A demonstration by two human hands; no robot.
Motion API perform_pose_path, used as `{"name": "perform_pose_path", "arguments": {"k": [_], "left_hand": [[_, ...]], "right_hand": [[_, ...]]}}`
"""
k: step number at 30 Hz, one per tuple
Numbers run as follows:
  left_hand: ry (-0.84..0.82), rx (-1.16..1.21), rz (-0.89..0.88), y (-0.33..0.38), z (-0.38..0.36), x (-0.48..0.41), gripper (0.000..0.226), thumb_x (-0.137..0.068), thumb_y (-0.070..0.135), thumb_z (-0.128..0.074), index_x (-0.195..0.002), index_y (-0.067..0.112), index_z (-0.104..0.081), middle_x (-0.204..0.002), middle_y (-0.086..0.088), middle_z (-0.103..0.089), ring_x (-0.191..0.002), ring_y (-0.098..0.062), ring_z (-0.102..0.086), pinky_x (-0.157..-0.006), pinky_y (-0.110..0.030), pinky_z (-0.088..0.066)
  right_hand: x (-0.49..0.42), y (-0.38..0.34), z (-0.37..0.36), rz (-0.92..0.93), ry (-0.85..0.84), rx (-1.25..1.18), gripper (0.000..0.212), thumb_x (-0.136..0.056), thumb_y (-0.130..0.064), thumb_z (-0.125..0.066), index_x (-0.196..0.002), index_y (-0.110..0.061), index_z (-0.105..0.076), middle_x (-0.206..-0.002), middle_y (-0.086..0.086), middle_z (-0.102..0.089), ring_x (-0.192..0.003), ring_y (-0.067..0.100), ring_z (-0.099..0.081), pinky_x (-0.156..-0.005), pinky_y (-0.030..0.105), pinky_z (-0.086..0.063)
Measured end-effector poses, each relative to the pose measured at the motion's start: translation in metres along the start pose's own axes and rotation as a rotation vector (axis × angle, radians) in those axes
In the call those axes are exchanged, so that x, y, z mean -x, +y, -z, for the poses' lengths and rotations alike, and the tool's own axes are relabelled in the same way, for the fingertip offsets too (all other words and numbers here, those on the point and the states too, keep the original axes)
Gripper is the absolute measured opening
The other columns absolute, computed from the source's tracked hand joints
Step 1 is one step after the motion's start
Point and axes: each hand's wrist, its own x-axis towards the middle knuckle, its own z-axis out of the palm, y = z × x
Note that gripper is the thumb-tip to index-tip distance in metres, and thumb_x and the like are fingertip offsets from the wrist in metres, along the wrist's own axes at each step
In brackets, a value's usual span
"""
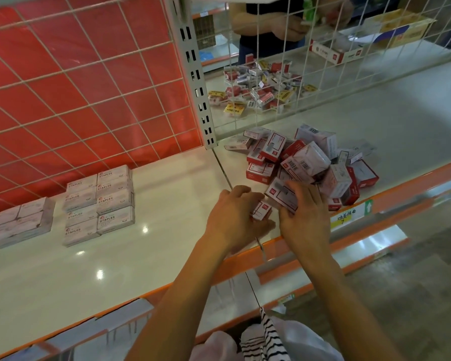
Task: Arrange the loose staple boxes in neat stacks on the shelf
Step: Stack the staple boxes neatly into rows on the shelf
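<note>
A loose heap of red-and-white staple boxes (pixel 310 162) lies on the white shelf (pixel 167 246), right of the upright post. My left hand (pixel 235 217) curls round a small red-and-white box (pixel 261 210) at the near edge of the heap. Beside it, my right hand (pixel 303 212) grips a larger red-and-white box (pixel 281 194) that leans against the pile. On the left part of the shelf stand neat stacks of pale boxes marked STAPLES (pixel 99 204), with another pale stack (pixel 18 222) further left.
A wire grid (pixel 89 82) over a red panel backs the left bay. Behind the right grid, a second pile of small boxes (pixel 261 87) lies on the far shelf, where another person (pixel 268 24) stands. An orange rail (pixel 391 196) edges the shelf front.
</note>
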Motion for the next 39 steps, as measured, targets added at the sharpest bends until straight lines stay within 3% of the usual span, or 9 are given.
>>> {"name": "perform_pose_path", "arguments": {"k": [3, 7, 10, 16, 21, 25, 29, 35, 39], "left_hand": [[-0.134, -0.004, 0.041, -0.007, 0.013, 0.004, 0.068, -0.072, 0.042, -0.073, -0.134, 0.032, -0.047, -0.136, 0.001, -0.046, -0.118, -0.022, -0.049, -0.093, -0.033, -0.047], [-0.010, 0.017, 0.092, -0.016, 0.021, 0.013, 0.039, -0.082, 0.037, -0.068, -0.119, 0.029, -0.060, -0.115, 0.002, -0.060, -0.103, -0.017, -0.058, -0.080, -0.024, -0.047], [0.094, 0.029, 0.152, -0.019, 0.022, 0.027, 0.037, -0.078, 0.048, -0.069, -0.111, 0.033, -0.063, -0.106, 0.007, -0.064, -0.092, -0.014, -0.059, -0.075, -0.030, -0.053], [0.210, 0.147, 0.270, -0.026, 0.029, 0.048, 0.036, -0.079, 0.045, -0.069, -0.112, 0.030, -0.066, -0.105, 0.006, -0.065, -0.089, -0.015, -0.062, -0.075, -0.028, -0.051], [0.254, 0.259, 0.291, -0.052, 0.038, 0.077, 0.039, -0.076, 0.034, -0.076, -0.114, 0.027, -0.067, -0.106, 0.003, -0.065, -0.090, -0.015, -0.060, -0.081, -0.035, -0.052], [0.226, 0.299, 0.297, -0.084, 0.053, 0.108, 0.049, -0.074, 0.033, -0.079, -0.121, 0.030, -0.064, -0.111, 0.003, -0.066, -0.092, -0.014, -0.061, -0.083, -0.035, -0.052], [0.117, 0.343, 0.283, -0.118, 0.078, 0.148, 0.053, -0.075, 0.032, -0.080, -0.125, 0.029, -0.062, -0.116, 0.004, -0.065, -0.099, -0.011, -0.060, -0.088, -0.028, -0.051], [0.041, 0.379, 0.290, -0.165, 0.106, 0.202, 0.054, -0.073, 0.032, -0.081, -0.124, 0.030, -0.062, -0.115, 0.008, -0.064, -0.098, -0.009, -0.060, -0.086, -0.024, -0.051], [0.027, 0.353, 0.304, -0.193, 0.120, 0.232, 0.055, -0.074, 0.043, -0.078, -0.125, 0.033, -0.060, -0.117, 0.011, -0.062, -0.100, -0.008, -0.058, -0.085, -0.022, -0.051]], "right_hand": [[-0.001, -0.008, -0.004, 0.022, -0.027, -0.059, 0.039, -0.076, -0.010, -0.075, -0.111, -0.005, -0.060, -0.108, 0.015, -0.063, -0.102, 0.036, -0.057, -0.083, 0.039, -0.045], [0.001, -0.014, -0.010, 0.058, -0.088, -0.060, 0.044, -0.076, -0.016, -0.077, -0.115, -0.005, -0.060, -0.111, 0.015, -0.063, -0.106, 0.035, -0.056, -0.085, 0.029, -0.038], [0.003, -0.025, -0.010, 0.000, -0.158, -0.114, 0.049, -0.077, -0.019, -0.076, -0.122, -0.010, -0.057, -0.116, 0.012, -0.060, -0.111, 0.029, -0.051, -0.088, 0.024, -0.034], [0.009, -0.061, -0.022, -0.023, -0.309, -0.186, 0.053, -0.080, -0.028, -0.073, -0.128, -0.016, -0.053, -0.121, 0.005, -0.054, -0.112, 0.021, -0.046, -0.085, 0.022, -0.032], [0.019, -0.090, -0.034, -0.003, -0.391, -0.258, 0.052, -0.082, -0.039, -0.069, -0.127, -0.019, -0.054, -0.118, 0.002, -0.054, -0.103, 0.015, -0.051, -0.082, 0.024, -0.044], [0.032, -0.114, -0.039, 0.030, -0.456, -0.443, 0.028, -0.093, -0.018, -0.057, -0.121, -0.016, -0.059, -0.112, 0.003, -0.060, -0.081, 0.000, -0.057, -0.066, 0.007, -0.046], [0.045, -0.135, -0.051, 0.113, -0.558, -0.440, 0.044, -0.088, 0.004, -0.052, -0.123, -0.022, -0.057, -0.112, -0.001, -0.059, -0.087, -0.006, -0.053, -0.069, 0.003, -0.042], [0.067, -0.180, -0.070, 0.136, -1.068, -0.596, 0.071, -0.082, 0.012, -0.052, -0.136, -0.032, -0.043, -0.136, -0.008, -0.048, -0.121, 0.003, -0.047, -0.095, 0.027, -0.049], [0.085, -0.212, -0.079, 0.123, -1.168, -0.599, 0.065, -0.084, 0.004, -0.059, -0.135, -0.033, -0.046, -0.131, -0.009, -0.052, -0.117, 0.007, -0.052, -0.084, 0.024, -0.054]]}}
